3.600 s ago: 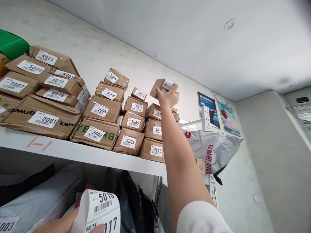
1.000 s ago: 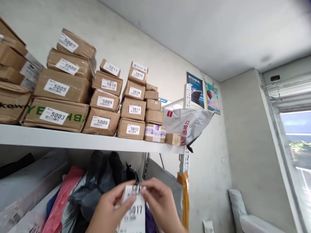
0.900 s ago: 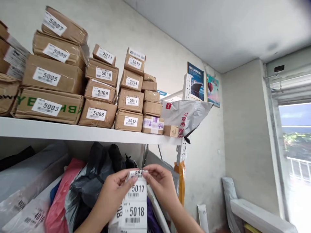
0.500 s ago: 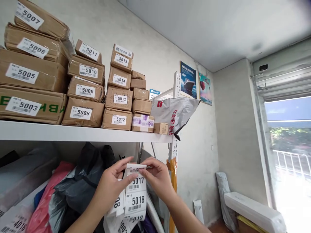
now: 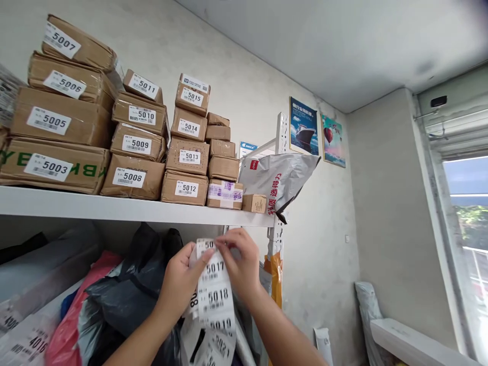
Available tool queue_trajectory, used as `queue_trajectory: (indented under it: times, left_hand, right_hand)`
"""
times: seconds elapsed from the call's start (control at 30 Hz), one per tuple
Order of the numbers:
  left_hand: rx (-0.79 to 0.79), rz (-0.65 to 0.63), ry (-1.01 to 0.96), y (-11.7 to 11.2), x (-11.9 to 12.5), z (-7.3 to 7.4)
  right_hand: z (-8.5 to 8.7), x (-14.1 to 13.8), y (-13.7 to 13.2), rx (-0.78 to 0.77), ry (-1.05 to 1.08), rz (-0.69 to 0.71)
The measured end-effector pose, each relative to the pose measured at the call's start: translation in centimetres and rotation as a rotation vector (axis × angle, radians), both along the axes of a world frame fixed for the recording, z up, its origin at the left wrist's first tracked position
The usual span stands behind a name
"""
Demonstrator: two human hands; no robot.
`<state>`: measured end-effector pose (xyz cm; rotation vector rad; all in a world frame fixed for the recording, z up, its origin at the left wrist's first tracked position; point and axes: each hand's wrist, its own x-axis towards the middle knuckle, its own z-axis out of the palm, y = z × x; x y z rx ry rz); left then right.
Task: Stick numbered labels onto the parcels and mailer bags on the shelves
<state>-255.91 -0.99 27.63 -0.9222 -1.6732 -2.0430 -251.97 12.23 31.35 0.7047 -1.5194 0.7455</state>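
A strip of white number labels (image 5: 215, 297), printed 5017, 5018 and 5019, hangs between my hands below the shelf edge. My left hand (image 5: 186, 274) is closed on its left side, thumb pressed across the front near the top. With thumb and fingertips together, my right hand (image 5: 240, 259) pinches the strip's upper right corner. More of the labels curl and fold beneath my hands. Beyond them, stacked brown cardboard boxes (image 5: 189, 157) stand on the white shelf (image 5: 125, 209), most bearing numbered labels up to 5015; the stack at the right shows smaller boxes (image 5: 224, 168) without number labels.
A grey-white mailing bag (image 5: 263, 178) overhangs the shelf's right end by the perforated upright (image 5: 279, 236). Orange wrapping (image 5: 277, 277) clings to that upright. Dark, pink and grey parcel bags (image 5: 125, 295) fill the lower level. A white long box (image 5: 412, 338) lies at lower right.
Both hands have moved up slightly with the label strip. Its top now stands flatter, showing more of the uppermost label, and more of the lower labels show. The view has shifted a little left.
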Motion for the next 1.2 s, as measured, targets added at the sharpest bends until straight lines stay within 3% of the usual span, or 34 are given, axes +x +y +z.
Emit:
queue_trajectory:
  times: [0.13, 0.23, 0.33, 0.4, 0.47, 0.53, 0.67, 0.73, 0.87, 0.93, 1.03, 1.13, 1.2]
  left_hand:
    - [-0.241, -0.149, -0.004, 0.0, -0.1, 0.3]
    - [-0.301, -0.082, 0.105, -0.5, -0.1, -0.5]
    - [-0.338, -0.058, 0.19, -1.2, -0.3, -1.0]
    - [-0.355, -0.067, 0.218, -1.7, -0.5, -0.7]
    - [-0.338, -0.037, 0.262, -2.1, -0.8, 0.0]
    - [-0.299, -0.02, 0.319, -2.5, -1.3, 1.0]
    - [-0.224, -0.037, 0.37, -2.7, -2.5, 3.1]
    - [-0.155, -0.062, 0.293, -2.3, -3.1, 4.1]
    - [0.036, -0.173, 0.097, -0.5, -3.2, 6.1]
    - [0.081, -0.069, 0.156, 0.3, -3.0, 7.3]
    - [0.134, 0.115, 0.211, 1.0, -2.9, 9.1]
    - [0.069, -0.021, 0.15, 0.9, -2.9, 10.1]
    - [-0.025, -0.104, 0.14, 0.6, -2.7, 10.0]
  right_hand:
    - [6.0, -2.7, 0.9, -0.039, -0.019, -0.122]
    - [9.4, -3.9, 1.1, 0.046, -0.143, -0.405]
    - [10.3, -4.1, 0.9, 0.081, -0.186, -0.707]
    - [10.1, -4.0, 0.8, 0.134, -0.142, -0.778]
    - [9.6, -3.8, 1.0, 0.231, -0.123, -0.744]
    - [8.9, -3.2, 1.3, 0.255, -0.102, -0.61]
    - [7.1, -1.2, 1.3, 0.201, -0.26, -0.032]
    - [6.1, -0.5, 0.9, 0.201, -0.389, 0.133]
    - [5.9, -0.7, 0.5, 0.016, -0.352, 0.133]
    - [6.9, -1.3, 0.4, -0.046, -0.341, 0.146]
    - [9.5, -2.4, 0.3, -0.025, -0.212, 0.065]
    - [12.9, -3.5, 0.4, -0.003, -0.081, -0.063]
    - [15.2, -4.3, 0.5, -0.019, -0.076, -0.139]
